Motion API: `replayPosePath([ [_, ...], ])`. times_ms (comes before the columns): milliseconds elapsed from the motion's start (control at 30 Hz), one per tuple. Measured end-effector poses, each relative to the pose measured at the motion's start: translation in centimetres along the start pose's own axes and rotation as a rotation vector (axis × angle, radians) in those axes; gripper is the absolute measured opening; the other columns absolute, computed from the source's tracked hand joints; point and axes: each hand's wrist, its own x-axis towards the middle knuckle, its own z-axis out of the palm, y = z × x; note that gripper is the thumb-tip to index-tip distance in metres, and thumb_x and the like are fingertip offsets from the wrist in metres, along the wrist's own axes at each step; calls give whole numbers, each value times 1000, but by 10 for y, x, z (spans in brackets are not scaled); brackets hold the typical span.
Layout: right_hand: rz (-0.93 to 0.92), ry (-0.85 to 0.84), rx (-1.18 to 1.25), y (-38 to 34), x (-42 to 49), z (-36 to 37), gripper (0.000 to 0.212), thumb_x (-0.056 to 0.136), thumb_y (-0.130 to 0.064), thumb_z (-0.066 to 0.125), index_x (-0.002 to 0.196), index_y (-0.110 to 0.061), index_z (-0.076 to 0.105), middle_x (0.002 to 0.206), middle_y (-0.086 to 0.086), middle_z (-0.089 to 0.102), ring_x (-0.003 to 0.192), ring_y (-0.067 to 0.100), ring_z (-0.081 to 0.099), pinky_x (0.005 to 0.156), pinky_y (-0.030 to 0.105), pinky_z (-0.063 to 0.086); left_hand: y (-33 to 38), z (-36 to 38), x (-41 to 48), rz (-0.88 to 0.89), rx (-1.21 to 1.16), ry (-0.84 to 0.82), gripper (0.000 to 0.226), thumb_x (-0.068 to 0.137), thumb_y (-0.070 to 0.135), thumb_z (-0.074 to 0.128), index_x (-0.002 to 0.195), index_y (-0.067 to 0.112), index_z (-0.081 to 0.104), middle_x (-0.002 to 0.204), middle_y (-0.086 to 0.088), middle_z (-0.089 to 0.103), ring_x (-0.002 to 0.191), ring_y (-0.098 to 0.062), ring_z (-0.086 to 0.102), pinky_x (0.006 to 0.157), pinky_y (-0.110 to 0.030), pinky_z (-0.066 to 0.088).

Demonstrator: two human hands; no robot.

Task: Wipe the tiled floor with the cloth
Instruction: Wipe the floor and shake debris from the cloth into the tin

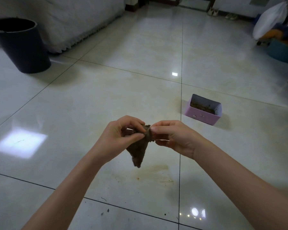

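A small, dirty brown cloth (138,151) hangs in the air above the glossy tiled floor (106,90). My left hand (118,135) pinches its top corner between thumb and fingers. My right hand (171,136) pinches the same top edge from the right, so both hands meet at the cloth. The cloth droops to a point below them. Under it a yellowish smear with dark crumbs (150,173) marks the tile.
A pink box (204,117) holding brown debris sits on the floor to the right. A black bin (22,45) stands at the far left beside a white covered bed (70,22). Bags and a teal tub (281,50) crowd the far right. Dark specks (105,211) dot the near tile.
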Motion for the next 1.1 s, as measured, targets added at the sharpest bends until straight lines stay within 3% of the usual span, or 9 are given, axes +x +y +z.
replayPosePath([
  [167, 49, -9, -96, -4, 6, 11, 29, 87, -35, 68, 94, -7, 69, 79, 7, 72, 72, 17, 68, 70, 28, 51, 1, -15, 1, 16, 4, -104, 35, 80, -11, 68, 73, 23, 72, 110, 6, 66, 101, -15, 68, 83, -21, 52],
  [267, 21, 0, -190, -6, 11, 20, 13, 85, -24, 72, 81, -12, 66, 71, 1, 68, 66, 11, 64, 64, 23, 46, 1, -23, 0, 33, 18, -114, 30, 79, -11, 68, 75, 18, 73, 114, 2, 64, 105, -14, 66, 91, -26, 53],
  [400, -180, 251, -369, -16, 19, 19, 16, 88, -19, 69, 73, -20, 67, 67, -5, 69, 64, 8, 65, 59, 18, 47, -5, -43, -4, 50, -11, 0, 28, 80, -10, 69, 74, 17, 72, 120, 3, 63, 114, -11, 62, 95, -22, 49],
  [500, -312, 396, -628, -25, 22, 9, 15, 91, -21, 65, 78, -23, 70, 70, -7, 68, 68, 6, 62, 66, 20, 47, -19, -65, -9, 8, 114, 16, 21, 82, -3, 70, 75, 17, 71, 110, 9, 69, 109, -8, 64, 96, -22, 48],
  [633, -429, 465, -684, -41, 25, 2, 18, 88, -18, 69, 75, -31, 68, 62, -17, 64, 61, -7, 58, 58, 5, 40, -43, -84, -14, -109, 438, 12, 20, 85, 6, 69, 78, 24, 68, 90, 15, 72, 94, 2, 64, 94, -20, 46],
  [800, -414, 429, -691, -64, 22, -5, 22, 91, -13, 62, 83, -31, 72, 72, 0, 65, 75, 18, 61, 74, 33, 52, -59, -94, -8, -178, 770, -46, 24, 86, 10, 68, 76, 31, 60, 94, 10, 61, 93, -9, 59, 87, -29, 48],
  [967, -451, 513, -858, -69, 22, -6, 10, 91, -20, 64, 87, -26, 71, 80, -13, 67, 82, 4, 61, 66, 6, 42, -61, -95, 4, -203, 675, 193, 22, 86, 4, 67, 74, 22, 62, 105, 7, 49, 83, -6, 58, 77, -19, 44],
  [1033, -488, 587, -877, -70, 23, -9, 9, 91, -20, 64, 92, -22, 73, 80, -14, 62, 81, 4, 58, 67, 7, 38, -61, -101, 10, -306, 571, 270, 18, 88, 3, 64, 77, 17, 63, 106, 3, 56, 81, -9, 64, 66, -19, 44],
  [1100, -442, 617, -751, -72, 26, -15, 11, 92, -18, 63, 97, -16, 73, 87, -6, 65, 87, 11, 59, 75, 17, 41, -57, -106, 15, -367, 256, 312, 13, 90, -2, 60, 83, 9, 62, 96, -10, 66, 83, -22, 67, 64, -24, 54],
])
